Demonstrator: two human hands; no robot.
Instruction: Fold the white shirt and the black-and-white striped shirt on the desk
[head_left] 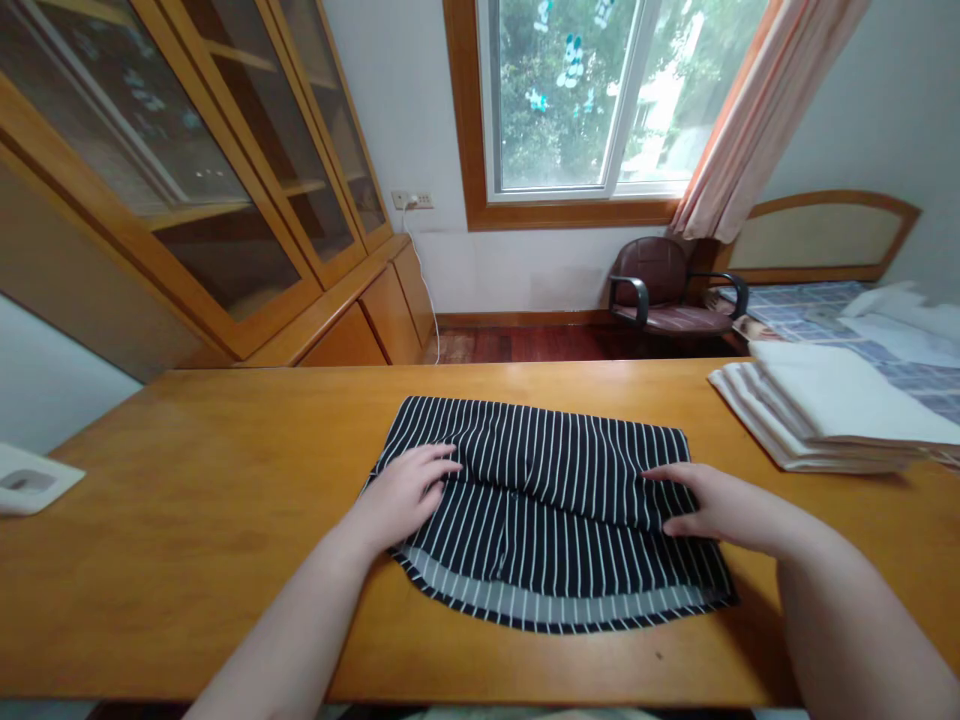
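A black garment with white stripes (pixel 562 470) lies folded on the wooden table in front of me. Its upper part is turned down over the lower part, so a fold edge runs across the middle. Along the near side the hem curves, and a strip of the paler inside shows there. My left hand (pixel 409 495) rests on the garment's left side with the fingers spread. On the right side, my right hand (pixel 709 505) touches the folded layer, fingers and thumb apart. What kind of garment it is, I cannot tell.
A stack of white folded sheets (pixel 832 410) sits at the table's (pixel 187 520) right. At the left edge is a white object (pixel 34 480), partly cut off. Beyond the table stand a glass-door cabinet (pixel 292 190), a brown armchair (pixel 660 285) and a bed (pixel 802 300).
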